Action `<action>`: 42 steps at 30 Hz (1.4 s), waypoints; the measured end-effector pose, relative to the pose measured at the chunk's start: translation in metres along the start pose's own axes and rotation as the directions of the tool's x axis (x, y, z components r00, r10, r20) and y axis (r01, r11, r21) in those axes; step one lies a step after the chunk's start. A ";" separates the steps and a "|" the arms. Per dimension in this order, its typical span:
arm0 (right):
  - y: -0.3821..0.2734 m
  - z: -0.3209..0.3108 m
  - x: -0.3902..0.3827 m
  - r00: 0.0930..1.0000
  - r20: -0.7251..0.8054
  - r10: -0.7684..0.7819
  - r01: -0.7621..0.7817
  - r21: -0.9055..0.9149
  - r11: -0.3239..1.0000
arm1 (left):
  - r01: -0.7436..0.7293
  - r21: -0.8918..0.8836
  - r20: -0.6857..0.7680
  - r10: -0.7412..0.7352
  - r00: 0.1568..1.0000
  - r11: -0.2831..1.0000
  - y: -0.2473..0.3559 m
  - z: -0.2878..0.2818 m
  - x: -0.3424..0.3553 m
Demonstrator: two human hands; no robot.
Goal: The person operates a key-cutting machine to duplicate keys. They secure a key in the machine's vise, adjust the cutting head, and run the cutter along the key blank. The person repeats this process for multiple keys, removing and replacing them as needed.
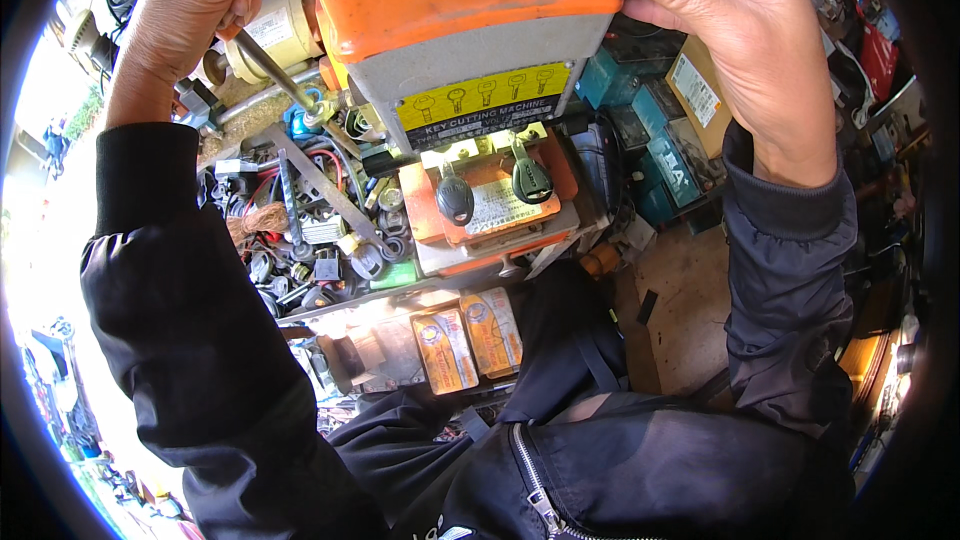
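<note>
A grey key cutting machine with an orange hood stands before me, a yellow label on its front. My left hand is at the hood's upper left corner, thumb against it and fingers curled. A metal lever runs out beneath those fingers; whether they touch it I cannot tell. At the upper right corner, my right hand grips the hood, thumb on top. Two black-headed keys, a left key and a right key, sit side by side in clamps on the machine's orange carriage.
Left of the machine lies a tray of loose tools and metal parts, beside a cream motor. Two orange-and-white boxes lie below. Teal cases and a cardboard box stand to the right.
</note>
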State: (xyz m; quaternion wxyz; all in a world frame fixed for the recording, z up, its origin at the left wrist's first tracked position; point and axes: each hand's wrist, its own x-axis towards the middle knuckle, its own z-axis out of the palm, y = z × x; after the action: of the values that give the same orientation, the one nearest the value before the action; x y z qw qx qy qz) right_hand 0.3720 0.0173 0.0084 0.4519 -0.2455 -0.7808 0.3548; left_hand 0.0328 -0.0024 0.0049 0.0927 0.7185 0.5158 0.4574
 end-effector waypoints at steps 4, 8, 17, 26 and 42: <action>-0.001 0.001 0.000 1.000 0.000 -0.010 0.010 -0.019 1.000 | 0.001 -0.037 0.099 0.002 0.995 0.999 -0.006 -0.013 0.004; -0.002 0.003 0.001 0.999 -0.030 0.025 -0.026 -0.023 0.999 | 0.167 0.062 -0.060 -0.163 0.985 0.984 0.017 -0.003 -0.003; 0.000 0.002 0.002 1.000 -0.005 0.000 0.000 -0.014 1.000 | 0.114 -0.040 -0.081 -0.117 0.990 0.993 0.022 0.012 0.000; -0.001 0.003 -0.001 0.999 -0.023 0.029 -0.029 0.028 0.999 | 0.161 -0.009 -0.068 -0.161 0.985 0.987 0.034 0.010 -0.004; 0.014 0.002 0.007 0.998 -0.009 -0.062 0.062 0.038 0.997 | 0.162 -0.067 -0.091 -0.168 0.982 0.985 0.031 0.013 -0.002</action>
State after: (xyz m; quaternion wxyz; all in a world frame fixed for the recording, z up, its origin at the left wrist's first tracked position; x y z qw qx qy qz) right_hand 0.3674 0.0300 0.0009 0.4703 -0.2137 -0.7793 0.3546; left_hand 0.0625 -0.0135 0.0154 0.1265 0.6473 0.5635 0.4975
